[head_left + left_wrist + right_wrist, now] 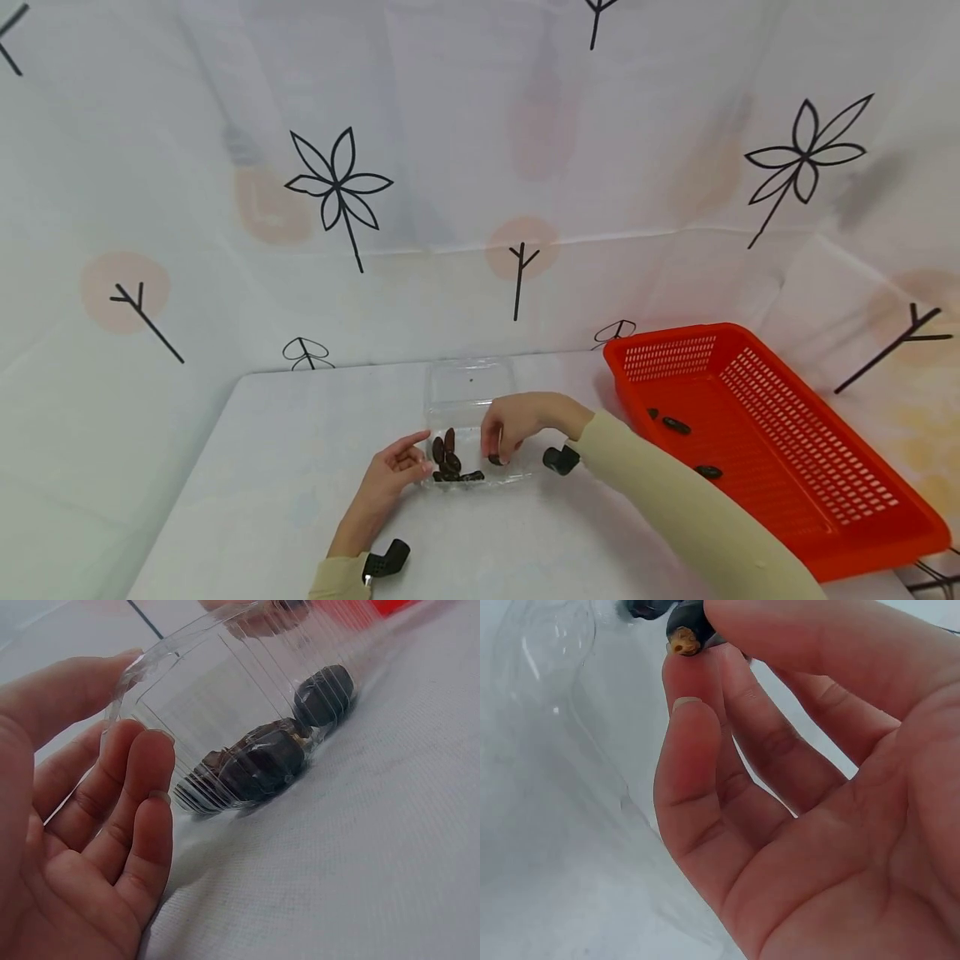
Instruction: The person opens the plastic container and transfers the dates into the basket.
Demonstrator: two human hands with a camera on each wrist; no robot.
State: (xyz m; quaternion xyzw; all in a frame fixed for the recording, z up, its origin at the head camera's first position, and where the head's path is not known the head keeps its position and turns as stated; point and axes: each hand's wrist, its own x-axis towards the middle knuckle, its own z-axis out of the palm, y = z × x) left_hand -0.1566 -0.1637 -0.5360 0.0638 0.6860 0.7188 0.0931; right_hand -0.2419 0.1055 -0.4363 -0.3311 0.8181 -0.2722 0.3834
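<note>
A clear plastic clamshell box (517,475) lies with its lid (471,383) folded back. Dark brown dates (438,450) are grouped at its left side, some seen through the ribbed wall in the left wrist view. My left hand (390,475) holds the box's left end, thumb and fingers at its rim. Above the box's right part, my right hand (521,421) pinches a single date (688,630) between thumb and fingertips. Its tan stem end shows in the right wrist view.
A red plastic basket (780,467) with mesh walls stands on the right, a few dates (677,425) lying on its floor. White cloth covers the table (300,433), and a patterned cloth (450,167) hangs behind it.
</note>
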